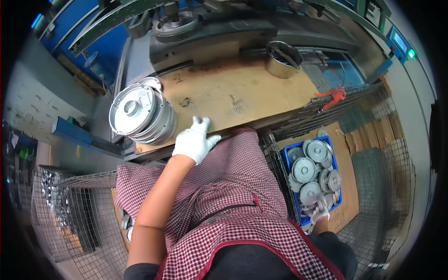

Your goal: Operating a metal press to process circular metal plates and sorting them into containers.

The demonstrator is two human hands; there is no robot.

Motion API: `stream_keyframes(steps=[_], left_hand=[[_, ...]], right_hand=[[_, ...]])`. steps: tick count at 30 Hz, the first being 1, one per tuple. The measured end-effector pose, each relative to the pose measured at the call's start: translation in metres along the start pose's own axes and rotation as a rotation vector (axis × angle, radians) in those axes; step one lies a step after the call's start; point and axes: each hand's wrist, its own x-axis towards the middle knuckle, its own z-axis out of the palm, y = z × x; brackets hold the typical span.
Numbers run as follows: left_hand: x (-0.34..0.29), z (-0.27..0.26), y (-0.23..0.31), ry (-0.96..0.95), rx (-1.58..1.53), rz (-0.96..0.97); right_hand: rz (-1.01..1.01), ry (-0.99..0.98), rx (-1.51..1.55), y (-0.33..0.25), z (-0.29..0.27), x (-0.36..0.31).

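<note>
My left hand (192, 141), in a white glove, rests at the front edge of the tan work board with its fingers apart and nothing in it. Just left of it stands a leaning stack of round silver metal covers (132, 110), the top one with a raised ring in its centre. Down on my right, my right hand (320, 213), also gloved, reaches into the near end of a blue crate (338, 205). It is among several loose grey metal discs (304, 170). Its fingers blend with the parts there, so their grip is unclear.
A dark press (210, 44) spans the back of the board (210, 95). On the board's right stands a steel pot (282, 60) with a dark tool inside. A red-handled tool (333, 97) lies at the right edge. Wire cages (88, 182) flank me; cardboard lies under the crate.
</note>
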Motion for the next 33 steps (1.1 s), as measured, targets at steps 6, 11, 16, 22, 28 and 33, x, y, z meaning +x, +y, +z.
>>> stream_keyframes(steps=[6, 11, 16, 22, 28, 33], left_hand=[[0.0, 0.008, -0.003, -0.069, 0.049, -0.038], [-0.006, 0.006, -0.004, -0.011, 0.062, 0.02], [-0.028, -0.034, 0.001, -0.15, -0.371, 0.183], [-0.046, -0.132, -0.044, 0.509, -0.07, -0.071], [-0.022, -0.16, -0.092, 0.229, 0.183, -0.326], [-0.018, -0.163, -0.107, 0.253, 0.159, -0.135]], right_hand=[[0.04, 0.234, 0.205, 0.007, -0.051, 0.054], [-0.102, 0.114, 0.14, -0.035, 0.049, 0.095], [-0.709, 0.006, -0.466, -0.098, 0.263, 0.031], [-1.719, 0.004, -0.805, -0.16, 0.432, -0.135], [-1.448, 0.005, -1.354, -0.177, 0.509, -0.158], [-1.47, 0.069, -1.231, -0.173, 0.508, -0.139]])
